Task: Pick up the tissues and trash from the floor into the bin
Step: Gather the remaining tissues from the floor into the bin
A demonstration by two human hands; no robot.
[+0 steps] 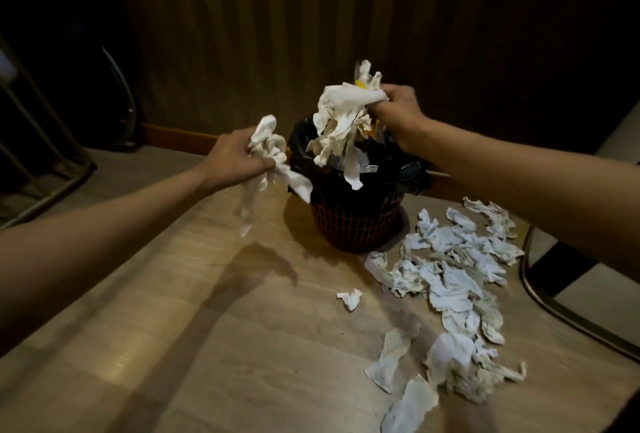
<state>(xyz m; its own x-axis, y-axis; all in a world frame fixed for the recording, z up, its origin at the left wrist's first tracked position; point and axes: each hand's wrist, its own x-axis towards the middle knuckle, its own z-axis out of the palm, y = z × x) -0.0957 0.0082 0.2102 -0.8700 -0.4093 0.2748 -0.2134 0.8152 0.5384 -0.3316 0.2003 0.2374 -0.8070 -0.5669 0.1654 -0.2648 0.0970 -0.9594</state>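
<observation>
We read this as a dim indoor room, likely a home or hotel-type room; which one we cannot tell. Wood-look plank floor [214, 311] fills the lower frame. Ribbed dark wall panelling [277, 27] spans the top, with a wooden skirting board [180, 138] at its base, centre left. A small mesh waste bin [356, 221] with a black liner sits centre frame. Metal furniture frame [45, 169] at left edge, a curved metal chair or table leg [561, 311] at right. Warm, low lighting throughout.
</observation>
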